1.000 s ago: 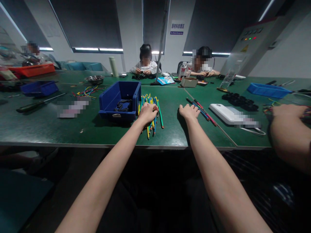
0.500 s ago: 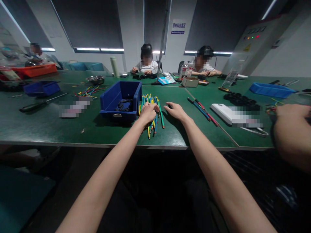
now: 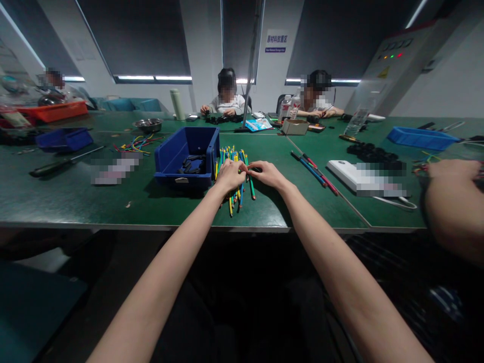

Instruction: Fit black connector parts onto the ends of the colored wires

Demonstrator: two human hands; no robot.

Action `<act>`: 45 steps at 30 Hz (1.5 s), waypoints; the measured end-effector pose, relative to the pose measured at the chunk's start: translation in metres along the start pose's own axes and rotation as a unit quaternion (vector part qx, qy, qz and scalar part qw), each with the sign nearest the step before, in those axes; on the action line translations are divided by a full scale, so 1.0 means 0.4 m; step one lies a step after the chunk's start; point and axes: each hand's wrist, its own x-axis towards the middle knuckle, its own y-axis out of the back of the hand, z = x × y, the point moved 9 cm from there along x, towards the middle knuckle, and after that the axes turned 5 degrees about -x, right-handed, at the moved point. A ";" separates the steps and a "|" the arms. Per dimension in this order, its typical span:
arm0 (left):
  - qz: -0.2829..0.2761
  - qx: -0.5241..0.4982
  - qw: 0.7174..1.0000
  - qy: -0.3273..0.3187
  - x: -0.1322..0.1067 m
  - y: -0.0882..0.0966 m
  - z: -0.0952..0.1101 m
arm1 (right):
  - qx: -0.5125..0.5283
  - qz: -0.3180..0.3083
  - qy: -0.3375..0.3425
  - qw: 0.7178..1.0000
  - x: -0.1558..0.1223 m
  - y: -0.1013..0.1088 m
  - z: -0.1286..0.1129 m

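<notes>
A loose pile of short cut wires (image 3: 231,205), yellow, green and blue with bare copper-coloured ends, lies on the green table. Over the pile rests my left hand (image 3: 230,176), its fingers curled and thumb and forefinger drawn together. My right hand (image 3: 267,174) comes in from the right, thumb and fingers closed to a pinch, its tips meeting those of the left at the pile's right side. What either pinch holds is too small to make out. Immediately left of the wires stands a blue bin (image 3: 185,180) with small black parts (image 3: 192,164) inside.
Blue and red wire pieces (image 3: 315,171) lie to the right, before a white power bank (image 3: 342,174). Farther left are a screwdriver (image 3: 53,168), a metal bowl (image 3: 147,126) and thin coloured wires (image 3: 136,145). A co-worker's arm (image 3: 454,201) reaches in at the right edge.
My right hand has moved left to meet my left hand, and its spread thumb and fingers have closed to a pinch. My left hand has stayed over the wires.
</notes>
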 end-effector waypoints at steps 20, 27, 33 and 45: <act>-0.014 0.077 0.996 -0.045 -0.018 -0.002 0.046 | -0.020 0.005 -0.043 0.999 0.004 0.000 0.023; -0.039 0.067 0.994 -0.080 -0.027 -0.001 0.076 | -0.021 0.012 -0.047 0.999 0.003 -0.002 0.027; -0.016 0.070 0.994 -0.086 -0.024 -0.002 0.067 | -0.026 0.006 -0.040 0.999 0.004 -0.002 0.023; 0.075 -0.076 0.990 -0.089 -0.018 0.052 0.072 | 0.025 -0.002 -0.095 0.995 0.003 0.004 0.021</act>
